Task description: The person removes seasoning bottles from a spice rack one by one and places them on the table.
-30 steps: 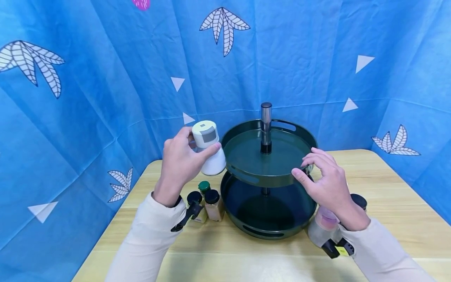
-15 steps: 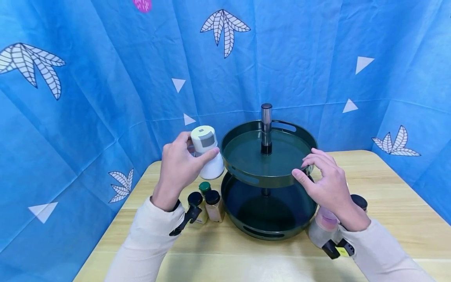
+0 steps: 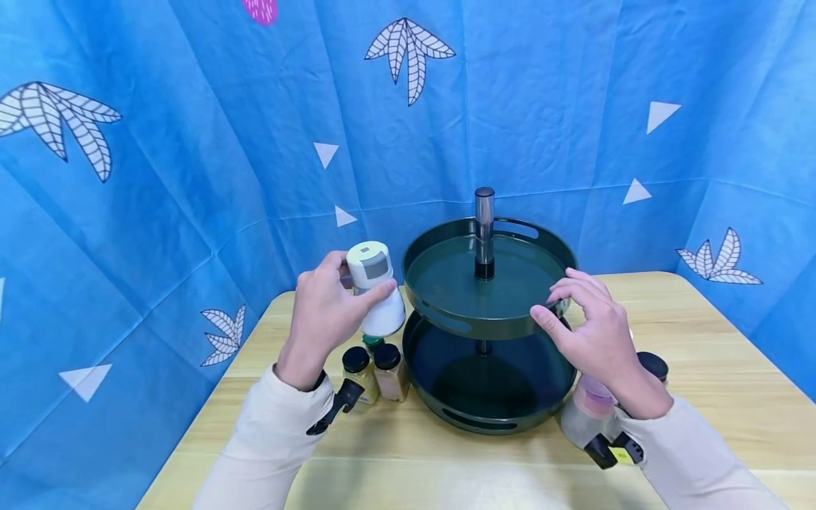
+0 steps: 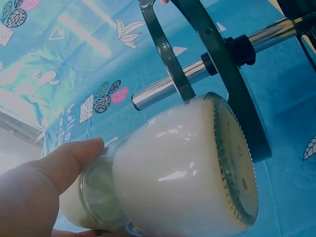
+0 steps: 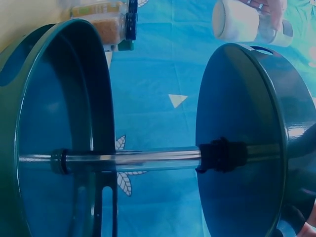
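Observation:
My left hand (image 3: 328, 308) grips a glass seasoning jar (image 3: 384, 317) by its neck, thumb in front. The jar has a white cap with a grey panel, and white contents fill its body (image 4: 168, 168). It is held tilted in the air, just left of a dark green two-tier round tray stand. With thumb and fingers on either side, my right hand (image 3: 589, 326) holds the right front rim of the upper tray (image 3: 491, 327). The lower tray (image 3: 478, 423) sits below on the same chrome post (image 3: 484, 225). Both trays show bare floors.
Left of the stand are two black-capped spice jars (image 3: 390, 379) (image 3: 360, 375) and a green-capped one (image 3: 372, 341), mostly hidden. Behind my right wrist stand a pink-lidded clear jar (image 3: 593, 404) and a black-capped jar (image 3: 653, 365). Blue cloth (image 3: 542, 106) surrounds the wooden table (image 3: 408, 474).
My left hand has lowered the seasoning jar slightly, and it now covers more of the green-capped jar. My right hand has stayed on the upper tray's rim.

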{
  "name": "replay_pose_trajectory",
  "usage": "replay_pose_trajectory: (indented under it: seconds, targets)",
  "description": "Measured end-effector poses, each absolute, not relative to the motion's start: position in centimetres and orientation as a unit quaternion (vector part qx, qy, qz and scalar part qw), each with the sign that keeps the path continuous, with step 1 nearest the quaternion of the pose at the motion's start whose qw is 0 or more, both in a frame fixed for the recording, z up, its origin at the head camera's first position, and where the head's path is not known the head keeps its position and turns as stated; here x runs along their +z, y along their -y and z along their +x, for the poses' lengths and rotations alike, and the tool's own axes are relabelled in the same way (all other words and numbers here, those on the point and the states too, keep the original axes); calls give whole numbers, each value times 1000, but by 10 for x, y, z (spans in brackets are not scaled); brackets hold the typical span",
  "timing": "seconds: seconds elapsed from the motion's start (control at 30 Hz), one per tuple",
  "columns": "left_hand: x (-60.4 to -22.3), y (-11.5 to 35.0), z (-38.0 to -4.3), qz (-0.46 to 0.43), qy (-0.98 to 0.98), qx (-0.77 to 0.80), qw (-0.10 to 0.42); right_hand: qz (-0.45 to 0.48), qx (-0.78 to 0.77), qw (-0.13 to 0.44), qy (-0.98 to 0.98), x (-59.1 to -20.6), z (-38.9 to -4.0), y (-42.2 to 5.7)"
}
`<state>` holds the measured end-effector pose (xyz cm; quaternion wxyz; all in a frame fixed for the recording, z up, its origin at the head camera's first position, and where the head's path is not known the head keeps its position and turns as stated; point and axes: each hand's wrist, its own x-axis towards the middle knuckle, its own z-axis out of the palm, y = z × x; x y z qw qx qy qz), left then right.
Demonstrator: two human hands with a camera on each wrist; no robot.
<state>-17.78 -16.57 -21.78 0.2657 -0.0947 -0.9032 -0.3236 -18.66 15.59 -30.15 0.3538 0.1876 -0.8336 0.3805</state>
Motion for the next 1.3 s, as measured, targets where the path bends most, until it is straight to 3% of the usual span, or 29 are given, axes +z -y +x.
replay_pose_trajectory:
  seconds: [1.3]
  targets:
    - [-241, 172, -175, -91, 927, -281, 231, 185, 376, 347, 839, -304, -187, -157]
